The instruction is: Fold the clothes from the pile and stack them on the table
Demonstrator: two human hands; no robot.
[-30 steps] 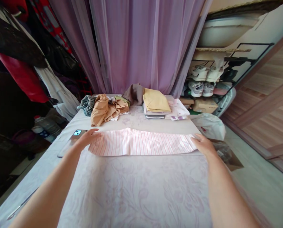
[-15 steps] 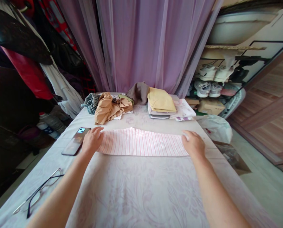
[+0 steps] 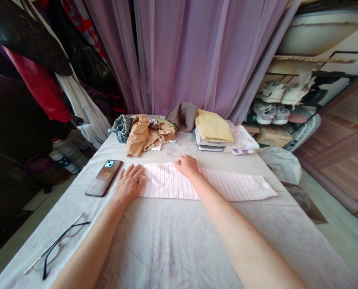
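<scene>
A long strip of pink-and-white striped cloth (image 3: 227, 185) lies folded flat across the table (image 3: 179, 249). My left hand (image 3: 129, 184) rests palm down on its left end, fingers spread. My right hand (image 3: 187, 165) has reached across to the cloth's far edge near the middle, its fingers curled down onto the fabric; whether they pinch it I cannot make out. A phone (image 3: 103, 183) lies just left of my left hand.
Spectacles (image 3: 57, 245) lie at the table's near left. At the far end are a crumpled heap of tan and grey clothes (image 3: 145, 134) and a folded stack topped by yellow cloth (image 3: 213, 128). Purple curtain behind; shoe rack (image 3: 275, 100) to the right; hanging garments left.
My right hand has slid left from the cloth's right end to its far edge near the middle. My left hand stays on the left end. The view has shifted left.
</scene>
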